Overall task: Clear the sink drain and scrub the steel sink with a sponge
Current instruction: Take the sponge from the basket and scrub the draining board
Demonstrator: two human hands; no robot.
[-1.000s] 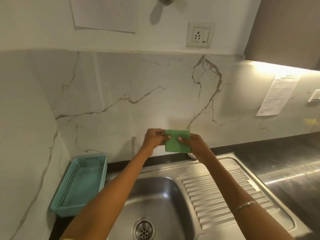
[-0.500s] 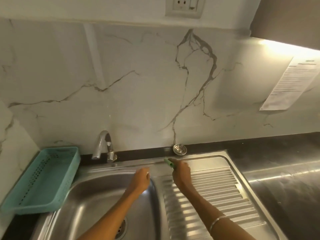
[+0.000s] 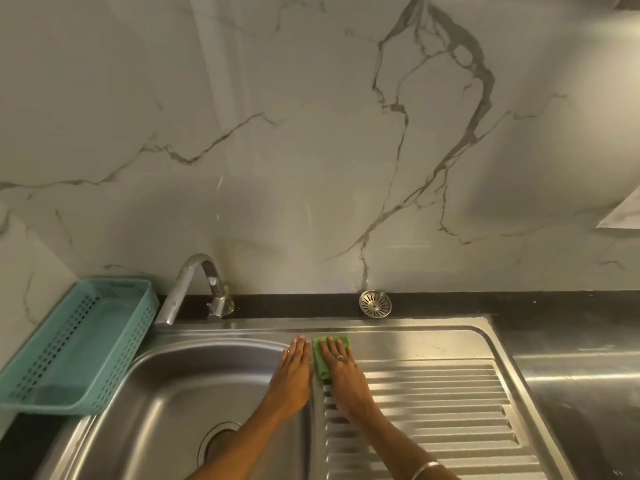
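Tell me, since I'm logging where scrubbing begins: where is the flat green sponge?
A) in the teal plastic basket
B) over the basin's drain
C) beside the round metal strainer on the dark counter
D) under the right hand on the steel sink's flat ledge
D: the right hand presses straight fingers on the flat green sponge, which lies on the steel sink ledge above the ribbed drainboard.

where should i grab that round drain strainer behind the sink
Pinch its upper rim, coming from above and in front. The drain strainer seems to stand on edge, leaning against the marble wall with its face towards you, so its back is blocked and only the top edge is free.
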